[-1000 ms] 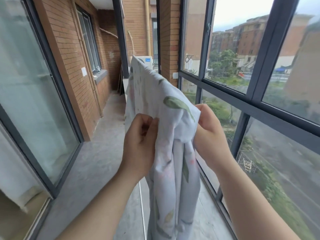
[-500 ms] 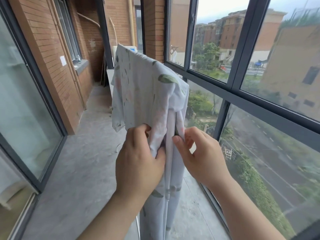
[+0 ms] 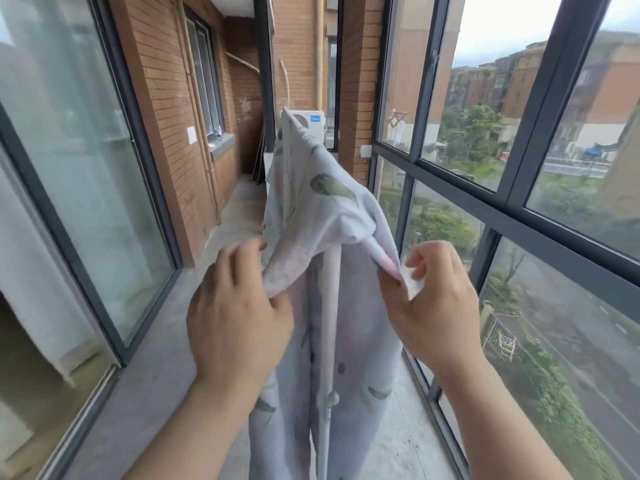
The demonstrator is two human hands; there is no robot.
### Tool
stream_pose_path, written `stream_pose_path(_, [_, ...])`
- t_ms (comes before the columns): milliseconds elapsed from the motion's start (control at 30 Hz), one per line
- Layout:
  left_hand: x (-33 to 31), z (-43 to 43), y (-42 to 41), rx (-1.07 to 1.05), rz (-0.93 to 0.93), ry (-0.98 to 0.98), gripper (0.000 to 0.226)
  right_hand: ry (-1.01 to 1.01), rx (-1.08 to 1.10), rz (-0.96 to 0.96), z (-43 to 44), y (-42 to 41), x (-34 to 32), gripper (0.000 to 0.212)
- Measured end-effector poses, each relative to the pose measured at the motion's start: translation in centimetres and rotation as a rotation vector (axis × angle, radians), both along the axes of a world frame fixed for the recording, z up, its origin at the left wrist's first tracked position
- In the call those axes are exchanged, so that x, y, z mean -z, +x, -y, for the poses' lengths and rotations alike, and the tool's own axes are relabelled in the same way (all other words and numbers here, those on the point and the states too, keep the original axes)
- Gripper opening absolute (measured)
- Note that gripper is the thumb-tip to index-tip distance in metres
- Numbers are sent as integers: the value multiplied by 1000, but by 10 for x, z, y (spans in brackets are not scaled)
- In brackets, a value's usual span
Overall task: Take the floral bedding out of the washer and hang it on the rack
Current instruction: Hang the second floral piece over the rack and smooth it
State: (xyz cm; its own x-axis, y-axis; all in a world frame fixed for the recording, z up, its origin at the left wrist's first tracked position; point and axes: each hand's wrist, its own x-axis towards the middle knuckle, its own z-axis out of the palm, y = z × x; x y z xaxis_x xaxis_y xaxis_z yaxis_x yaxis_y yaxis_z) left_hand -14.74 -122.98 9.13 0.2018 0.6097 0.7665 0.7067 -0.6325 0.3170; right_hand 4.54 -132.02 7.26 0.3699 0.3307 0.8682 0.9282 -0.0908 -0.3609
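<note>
The floral bedding (image 3: pixel 322 209) lay draped over the top of the rack, running away from me toward the air-conditioner unit (image 3: pixel 308 120) at the far end, with both sides hanging down toward the concrete floor (image 3: pixel 145 393). The washer was nowhere in view, so I judged that part done.

What had changed was at the near end. Half a second earlier I'd had both hands bunched close together on the middle fold. Now they had drawn apart and pulled the cloth open with them. The left hand (image 3: pixel 235 317) had its thumb and curled fingers pinched on the left edge, and the right hand (image 3: pixel 436 313) nipped the right edge between thumb and forefinger, the other fingers loosely bent. Between them the rack's white upright (image 3: pixel 329 327) showed through the gap (it had been covered by the fold before).

I took this as the spreading stage: the bedding was already hung, and the near end was being evened out over the bar. Beside the right hand stood the dark window frame (image 3: pixel 491 216), and off to the left the brick wall (image 3: pixel 173 98).
</note>
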Motion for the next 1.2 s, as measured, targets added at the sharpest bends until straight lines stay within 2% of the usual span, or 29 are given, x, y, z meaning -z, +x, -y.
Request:
stream_pose_path(100, [-13,11,27,4,-11,71,63,-32,-142,-99,-12,-11,-16,51])
stream_pose_path(267, [-45,14,35,47,89,160,40,-100,-267,-273,-23,-23,-49,47])
stream_pose_path(467, [-72,22,31,121,169,240,32,143,-492,-110,-25,-32,-64,34])
stream_pose_path(600, [-86,27,25,195,242,256,17,150,-480,-53,-28,-37,-65,23])
stream_pose_path(733, [-103,31,25,259,302,204,14,189,-481,-34,-23,-38,-79,9])
stream_pose_path(933, [-90,34,23,240,196,208,17,301,-311,145,-1,-29,-101,8])
stream_pose_path(1000, [-88,36,22,235,207,214,20,173,-327,73,-2,-34,-91,14])
stream_pose_path(1100, [-87,35,18,216,233,210,26,-201,-291,-102,-2,-34,-74,21])
stream_pose_path(1200, [-79,33,14,171,193,171,36,-293,-220,-109,4,-21,-71,9])
